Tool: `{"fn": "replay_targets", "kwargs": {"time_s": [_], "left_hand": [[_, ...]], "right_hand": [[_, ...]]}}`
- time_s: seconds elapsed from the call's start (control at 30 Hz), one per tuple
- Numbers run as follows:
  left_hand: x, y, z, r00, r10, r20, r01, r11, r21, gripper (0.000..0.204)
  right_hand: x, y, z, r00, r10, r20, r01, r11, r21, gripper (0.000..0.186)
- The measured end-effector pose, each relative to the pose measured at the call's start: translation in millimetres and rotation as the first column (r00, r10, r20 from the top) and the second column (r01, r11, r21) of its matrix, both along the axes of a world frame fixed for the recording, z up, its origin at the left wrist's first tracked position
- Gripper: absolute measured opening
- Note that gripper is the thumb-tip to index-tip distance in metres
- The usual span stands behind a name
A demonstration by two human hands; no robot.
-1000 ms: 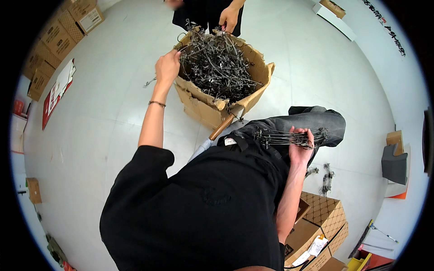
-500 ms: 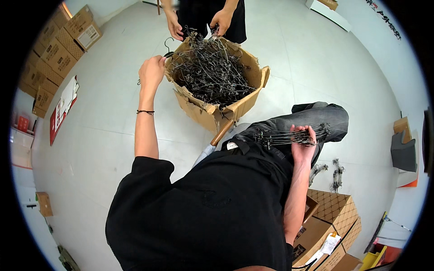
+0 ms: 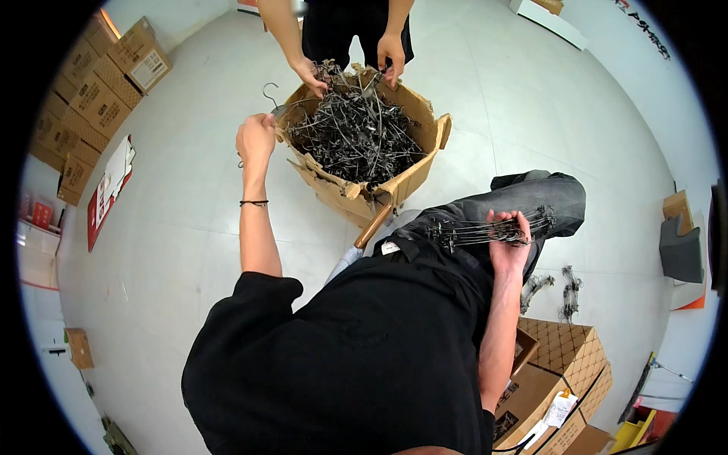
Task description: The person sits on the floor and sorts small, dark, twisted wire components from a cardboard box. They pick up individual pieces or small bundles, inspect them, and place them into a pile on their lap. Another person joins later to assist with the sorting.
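At the left edge of a torn cardboard box (image 3: 353,199), my left hand (image 3: 255,139) is closed on a metal clip hanger (image 3: 271,91). The hanger's hook stands up beyond my fingers, and part of its bar is hidden by the hand. A tangled heap of dark wire clip hangers (image 3: 356,136) fills the box. Over my leg on the right, my right hand (image 3: 506,244) grips a bundle of clip hangers (image 3: 470,230), their wire bars lying roughly side by side with black clips at both ends.
Across the box, another person's hands (image 3: 312,77) reach into the heap. Two hanger bundles (image 3: 570,292) lie on the floor at right, near cartons (image 3: 561,356). Stacked cartons (image 3: 98,95) line the left wall. A brown wooden piece (image 3: 374,225) sits between me and the box.
My left hand has shifted slightly nearer with the hanger, whose hook has moved left. The other person's hands have moved down onto the heap. My right hand keeps its place.
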State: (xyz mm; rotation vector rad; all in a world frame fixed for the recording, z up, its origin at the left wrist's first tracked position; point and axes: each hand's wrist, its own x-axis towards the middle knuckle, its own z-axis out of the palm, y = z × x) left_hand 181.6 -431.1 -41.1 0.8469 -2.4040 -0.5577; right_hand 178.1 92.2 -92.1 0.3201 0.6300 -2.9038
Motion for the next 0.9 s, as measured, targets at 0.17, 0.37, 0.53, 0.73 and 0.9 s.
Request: {"fn": "replay_targets", "kwargs": {"time_s": [0.17,0.37,0.53,0.73,0.9], "left_hand": [[1.9,26.1,-15.1,0.989,-0.094,-0.114,0.069,0.975,-0.212,0.024],[24.3,36.7,24.3,0.991,-0.127,0.032,0.130,0.982,-0.140,0.024],[6.4,31.8,1.9,0.981,-0.184,-0.059,0.165,0.956,-0.242,0.022],[16.3,51.7,33.2,0.990,-0.114,-0.078,0.091,0.963,-0.252,0.023],[4.0,49.9,-2.8,0.985,-0.174,-0.004,0.164,0.939,-0.301,0.023]], "right_hand": [[0.4,-3.3,2.5,1.000,0.021,0.005,-0.021,1.000,-0.004,0.013],[0.0,0.2,1.3,1.000,0.017,-0.006,-0.017,1.000,-0.024,0.013],[1.0,-4.6,3.7,0.999,0.038,0.013,-0.038,0.999,-0.036,0.013],[1.2,-0.9,1.7,1.000,0.015,0.016,-0.014,1.000,-0.011,0.013],[-0.1,-4.8,3.1,0.999,0.032,0.024,-0.032,0.999,-0.030,0.014]]}}
